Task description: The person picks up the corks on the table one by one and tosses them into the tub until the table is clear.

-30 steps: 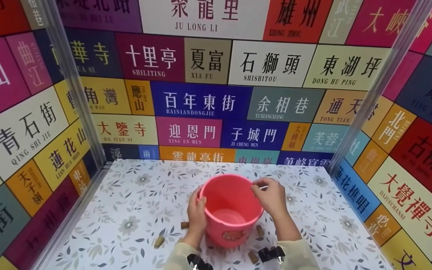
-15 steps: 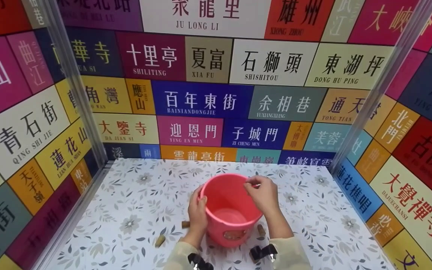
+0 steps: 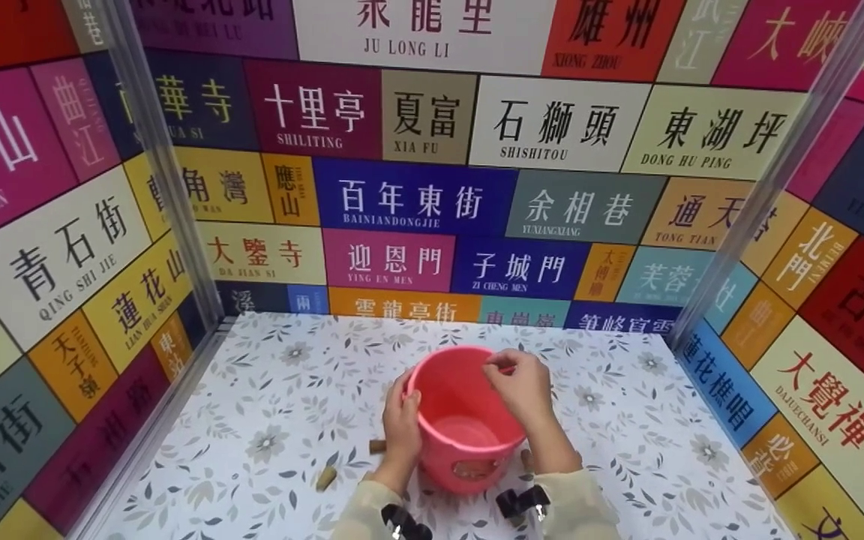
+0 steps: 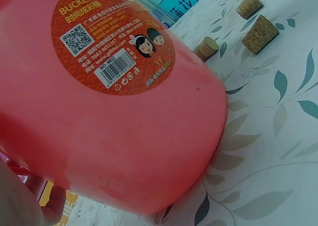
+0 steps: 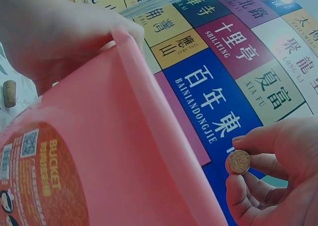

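My right thumb and fingers pinch a cork [image 5: 238, 162], that right hand [image 3: 522, 382] at the right of the pink bucket [image 3: 447, 390]'s mouth; my left hand [image 3: 402, 420] grips its left rim; loose corks [image 3: 325, 477] lie on the leaf-patterned table [image 3: 252, 487], either side; colourful sign-covered walls [image 3: 417, 199] stand beyond.

From above I can't make out the cork stopper [image 5: 238, 162] behind the fingers of the right hand [image 3: 523, 384], and the print on the pink bucket's [image 3: 441, 459] label [image 3: 471, 469] is too small to read. A second stopper [image 3: 378, 445] sits partly hidden by the left hand's [image 3: 402, 421] wrist, a third [image 3: 527, 459] mostly by the right forearm [image 3: 554, 450]. The left-wrist view's edges crop the left hand and bucket.
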Demonstrator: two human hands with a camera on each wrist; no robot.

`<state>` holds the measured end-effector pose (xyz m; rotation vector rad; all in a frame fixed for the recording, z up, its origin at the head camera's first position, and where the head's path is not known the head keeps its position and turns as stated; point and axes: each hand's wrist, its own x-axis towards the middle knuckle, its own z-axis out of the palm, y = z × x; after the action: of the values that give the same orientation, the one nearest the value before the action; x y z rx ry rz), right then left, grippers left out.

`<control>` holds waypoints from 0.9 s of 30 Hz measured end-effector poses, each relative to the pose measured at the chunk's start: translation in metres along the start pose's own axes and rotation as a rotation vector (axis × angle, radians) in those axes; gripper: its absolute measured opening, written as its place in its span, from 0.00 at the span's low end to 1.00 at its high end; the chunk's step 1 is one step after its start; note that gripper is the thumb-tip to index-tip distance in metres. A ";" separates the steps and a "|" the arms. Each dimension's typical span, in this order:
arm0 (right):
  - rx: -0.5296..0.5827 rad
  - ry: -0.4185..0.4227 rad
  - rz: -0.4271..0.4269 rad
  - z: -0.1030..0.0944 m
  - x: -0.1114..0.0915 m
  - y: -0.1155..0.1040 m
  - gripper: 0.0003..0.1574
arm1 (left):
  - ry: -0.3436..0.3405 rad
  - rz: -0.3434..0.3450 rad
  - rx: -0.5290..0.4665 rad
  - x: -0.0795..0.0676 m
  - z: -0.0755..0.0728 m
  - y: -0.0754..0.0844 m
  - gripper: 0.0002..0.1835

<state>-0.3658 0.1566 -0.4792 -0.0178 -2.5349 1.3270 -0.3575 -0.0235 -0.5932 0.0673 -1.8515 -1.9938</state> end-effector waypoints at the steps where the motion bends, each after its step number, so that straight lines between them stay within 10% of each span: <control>1: 0.002 -0.005 0.000 0.001 0.000 0.000 0.04 | 0.002 -0.007 0.004 0.000 0.000 0.000 0.24; 27: -0.009 -0.005 0.010 -0.001 -0.005 -0.002 0.03 | 0.014 0.028 -0.004 -0.001 0.002 0.001 0.24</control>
<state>-0.3606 0.1555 -0.4785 -0.0293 -2.5480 1.3212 -0.3569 -0.0218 -0.5918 0.0539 -1.8294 -1.9729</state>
